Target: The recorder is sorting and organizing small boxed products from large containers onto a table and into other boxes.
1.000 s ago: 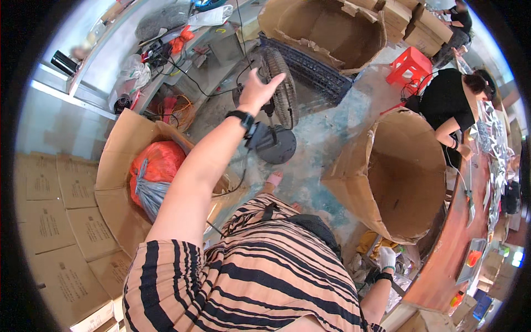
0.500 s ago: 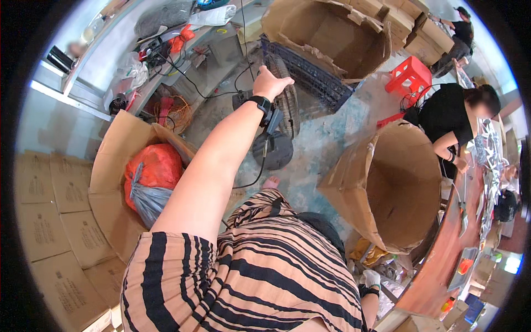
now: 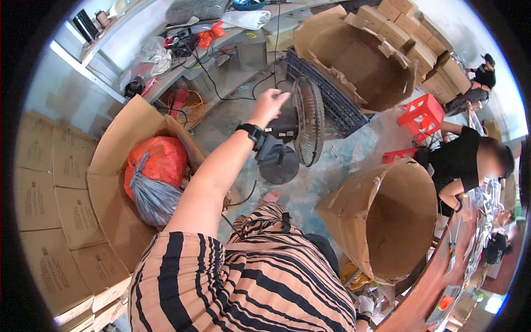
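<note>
Cartons: stacked brown cardboard cartons, 8 to 9 o'clock.
Open box: tall brown cardboard box with raised flaps, 9 o'clock, just beside the cartons.
Bag: round red bag with grey-blue plastic bunched against it, inside that box.
Left hand: bare left hand, 12 o'clock, raised just beside the fan's rear housing; fingers loosely curled, can't tell if touching or holding anything. Black wristband on the wrist.
Fan: dark floor fan with round wire cage, 1 o'clock; round dark base on the blue-grey floor, cage facing right.
Crate: navy slatted plastic crate, 1 o'clock, behind the fan.
Torn box: big ragged-edged brown cardboard box, 1 o'clock, beyond the crate.
Right hand: white-gloved right hand, 5 o'clock, partly cut off; grip can't be told.
Wide-mouthed box: open brown cardboard box, 4 o'clock, opening toward the table.
Stool: red plastic stool, 2 o'clock.
Table: reddish-brown table, 4 o'clock.
Co-worker: person in black top, 3 o'clock, arm at the table.
</note>
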Demonstrator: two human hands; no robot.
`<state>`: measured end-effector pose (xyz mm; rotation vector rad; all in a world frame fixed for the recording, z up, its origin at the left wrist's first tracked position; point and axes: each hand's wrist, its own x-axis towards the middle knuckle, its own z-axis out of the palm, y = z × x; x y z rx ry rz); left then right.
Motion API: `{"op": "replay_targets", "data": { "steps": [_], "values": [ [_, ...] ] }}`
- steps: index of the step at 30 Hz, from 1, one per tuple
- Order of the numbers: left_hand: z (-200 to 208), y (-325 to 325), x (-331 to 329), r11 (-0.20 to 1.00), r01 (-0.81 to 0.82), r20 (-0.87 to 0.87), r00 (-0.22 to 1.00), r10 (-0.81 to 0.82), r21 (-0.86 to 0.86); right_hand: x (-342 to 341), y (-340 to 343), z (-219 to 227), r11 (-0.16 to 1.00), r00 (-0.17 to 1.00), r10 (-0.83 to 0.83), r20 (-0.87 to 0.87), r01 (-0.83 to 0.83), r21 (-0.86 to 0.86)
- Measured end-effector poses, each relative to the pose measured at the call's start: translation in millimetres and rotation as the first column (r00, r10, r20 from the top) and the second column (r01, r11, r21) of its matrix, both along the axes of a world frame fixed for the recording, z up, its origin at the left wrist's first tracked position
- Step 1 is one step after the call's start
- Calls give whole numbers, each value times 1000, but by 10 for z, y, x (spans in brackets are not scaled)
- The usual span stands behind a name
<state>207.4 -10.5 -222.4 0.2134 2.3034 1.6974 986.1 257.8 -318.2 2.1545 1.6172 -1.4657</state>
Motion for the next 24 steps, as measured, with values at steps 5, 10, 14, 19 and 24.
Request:
{"op": "replay_targets", "data": {
  "steps": [5,10,14,19,24],
  "values": [
    [-426,-526,-405,961,-62,-108,994,34,-268,-45,61,-40,951,950,289,117,-299,77],
    [-578,-522,-474,915,92,-69,989,-129,-392,-167,139,66,612,621,744,246,-782,123],
    [-536,-463,-503,872,114,-122,973,-194,-476,-305,145,206,432,494,801,339,-868,243],
    [-456,-487,-457,831,238,-138,927,-349,-502,-497,40,260,662,689,667,283,-723,200],
    [-389,-489,-361,743,316,-185,843,-506,-590,-654,-40,243,390,439,827,351,-898,203]
  ]
}}
